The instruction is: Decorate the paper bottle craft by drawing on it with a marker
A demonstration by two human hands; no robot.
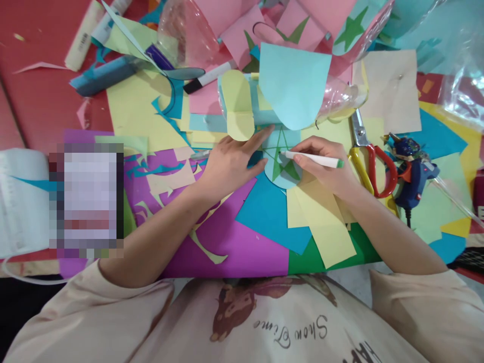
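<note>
My right hand (321,156) is closed around a white marker (315,159) with a green end. Its tip meets a green star (280,164), partly coloured in, on a rounded light blue paper flap (269,174). My left hand (232,164) lies with fingers spread, the index fingertip at the flap's upper left edge. The flap hangs from a plastic bottle (335,96) wrapped in paper, lying on its side. A yellow paper strip (238,103) and another light blue flap (295,80) stick up from it.
Red-and-yellow scissors (372,161) and a blue glue gun (410,189) lie to the right. Paper sheets and scraps cover the table, including a purple sheet (227,242). A black-and-white marker (207,78) lies behind the left hand. A blurred-out rectangle (91,196) sits at the left.
</note>
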